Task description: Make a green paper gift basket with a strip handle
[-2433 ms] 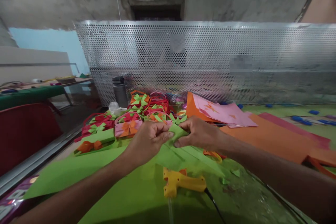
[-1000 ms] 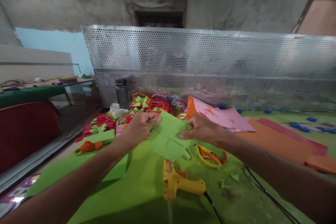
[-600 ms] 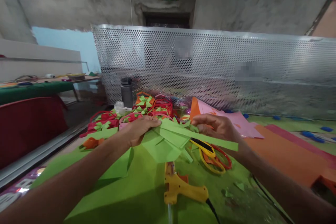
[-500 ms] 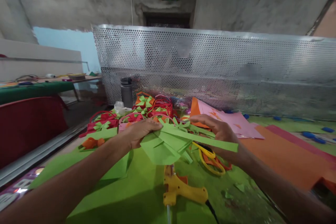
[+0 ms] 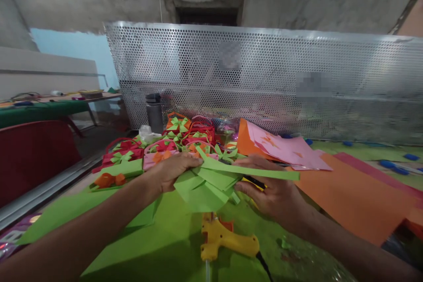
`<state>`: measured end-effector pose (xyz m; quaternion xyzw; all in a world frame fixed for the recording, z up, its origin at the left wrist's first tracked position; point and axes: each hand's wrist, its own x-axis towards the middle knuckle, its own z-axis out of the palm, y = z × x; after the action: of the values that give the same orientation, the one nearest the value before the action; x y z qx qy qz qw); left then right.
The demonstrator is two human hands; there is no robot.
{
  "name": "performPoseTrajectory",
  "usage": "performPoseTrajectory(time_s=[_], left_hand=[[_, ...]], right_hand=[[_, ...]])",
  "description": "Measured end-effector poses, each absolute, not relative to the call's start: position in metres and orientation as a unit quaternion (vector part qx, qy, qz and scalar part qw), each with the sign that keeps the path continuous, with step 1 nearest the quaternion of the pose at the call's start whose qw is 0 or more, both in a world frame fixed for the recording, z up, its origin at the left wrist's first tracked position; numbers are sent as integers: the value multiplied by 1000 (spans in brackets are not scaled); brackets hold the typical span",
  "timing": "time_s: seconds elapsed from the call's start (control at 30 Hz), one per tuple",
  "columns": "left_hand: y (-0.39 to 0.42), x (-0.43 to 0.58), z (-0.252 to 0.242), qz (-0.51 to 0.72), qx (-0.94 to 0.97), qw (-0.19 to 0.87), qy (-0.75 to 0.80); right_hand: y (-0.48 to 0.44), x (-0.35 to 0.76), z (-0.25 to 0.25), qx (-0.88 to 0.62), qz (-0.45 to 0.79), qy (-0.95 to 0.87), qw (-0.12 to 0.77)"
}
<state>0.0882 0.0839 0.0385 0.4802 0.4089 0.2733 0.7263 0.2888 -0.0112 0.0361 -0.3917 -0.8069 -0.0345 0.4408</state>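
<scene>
My left hand (image 5: 176, 168) is closed on a fan of light-green paper pieces (image 5: 206, 187), thumb on top. One long green strip (image 5: 264, 172) sticks out to the right and crosses in front of my right hand (image 5: 274, 187). That hand is wrapped round a pair of yellow-and-black scissors (image 5: 254, 183), whose handles are mostly hidden by the fingers and palm. Below the paper, a yellow glue gun (image 5: 228, 240) lies on the green sheet, a glue stick in its back and a black cord trailing off.
Several red, pink and orange paper bags (image 5: 161, 145) with green bows stand behind my hands. A grey bottle (image 5: 154, 114) is at the back left. Pink sheets (image 5: 291, 150) and orange sheets (image 5: 357, 194) lie to the right. A perforated metal panel (image 5: 198, 66) closes off the back.
My right hand has come down from open above the scissors and closed round their handles. My left hand still holds the green paper. The view has shifted slightly.
</scene>
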Motion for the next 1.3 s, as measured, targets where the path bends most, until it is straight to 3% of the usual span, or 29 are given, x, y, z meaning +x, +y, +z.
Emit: performPoseTrajectory(time_s=[0.2,0.7,0.77,0.83,1.0,1.13,1.3], left_hand=[[85,86,36,287,495,718,398],[81,83,43,319,570,654,383],[83,80,48,368,632,566,381],[82,75,56,412,729,408,364],[76,63,75,397,877,59,264],[78,61,73,343,924,-103,137],[79,64,65,327,909,-240,98]], right_hand=[[-16,290,31,-433,-62,-789,431],[-34,286,32,-331,-226,-846,351],[-35,286,33,-341,-233,-838,357],[-35,287,35,-351,-240,-826,369],[-37,288,37,-356,-281,-819,353],[-36,285,35,-323,-306,-803,396],[-38,277,32,-324,-282,-795,429]])
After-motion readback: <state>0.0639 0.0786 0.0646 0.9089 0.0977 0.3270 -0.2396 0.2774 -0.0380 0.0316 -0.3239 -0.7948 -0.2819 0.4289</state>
